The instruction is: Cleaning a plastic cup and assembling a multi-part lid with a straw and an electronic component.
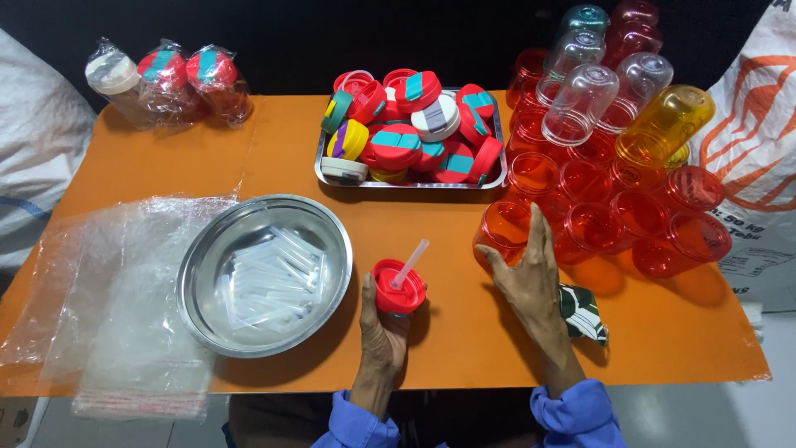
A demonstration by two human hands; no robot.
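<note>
Red lid (398, 289) held beside steel bowl (332, 241), red cups (597, 224) opposite.

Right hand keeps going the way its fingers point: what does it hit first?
The right hand already touches the nearest red cup lying on its side. Going on, it would likely push into that cup, then the other red cups behind.

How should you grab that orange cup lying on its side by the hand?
Wrap the grip round the orange cup's round side wall from above, as the right hand reaches it. It lies tipped over, open mouth facing the camera, with more cups crowding its far side.
</note>
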